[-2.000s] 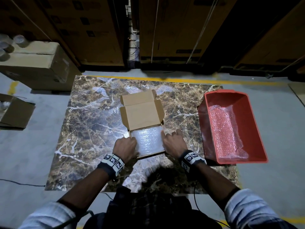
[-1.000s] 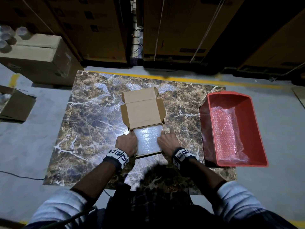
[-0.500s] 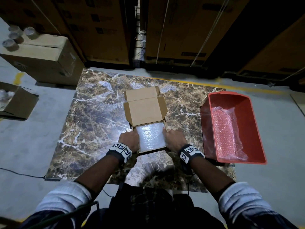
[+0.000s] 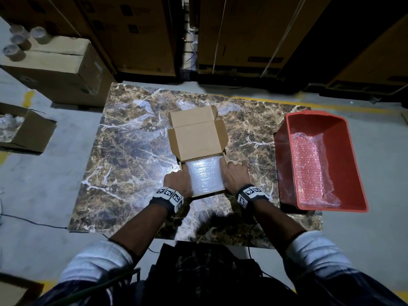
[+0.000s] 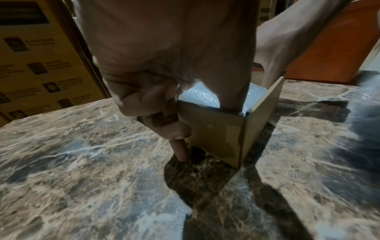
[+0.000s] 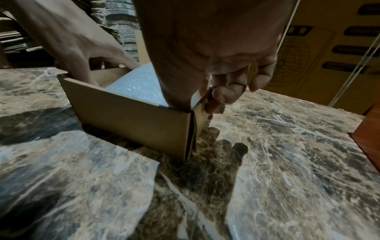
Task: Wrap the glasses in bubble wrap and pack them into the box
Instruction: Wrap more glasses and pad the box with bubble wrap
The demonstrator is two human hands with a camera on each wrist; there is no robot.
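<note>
A small cardboard box (image 4: 198, 138) stands mid-table with its lid folded back. A bubble-wrapped bundle (image 4: 204, 175) fills its tray; the glasses themselves are hidden. My left hand (image 4: 177, 181) pinches the box's left wall. In the left wrist view its thumb is inside against the bundle (image 5: 203, 95) and its fingers (image 5: 164, 123) curl outside the box (image 5: 216, 133). My right hand (image 4: 235, 176) pinches the right wall of the box (image 6: 131, 116). Its thumb is inside beside the bundle (image 6: 139, 82) and its fingers (image 6: 222, 97) curl outside.
A red bin (image 4: 357, 204) holding a bubble wrap sheet (image 4: 309, 168) sits at the marble table's (image 4: 132, 173) right edge. On the floor to the left are a closed carton (image 4: 57, 69) with glasses (image 4: 19, 40) on top and an open carton (image 4: 26, 133). Tall cartons stand behind.
Both hands have stayed at the box's side walls, settling into a firmer pinch on them. The box and the bundle have not visibly moved on the table.
</note>
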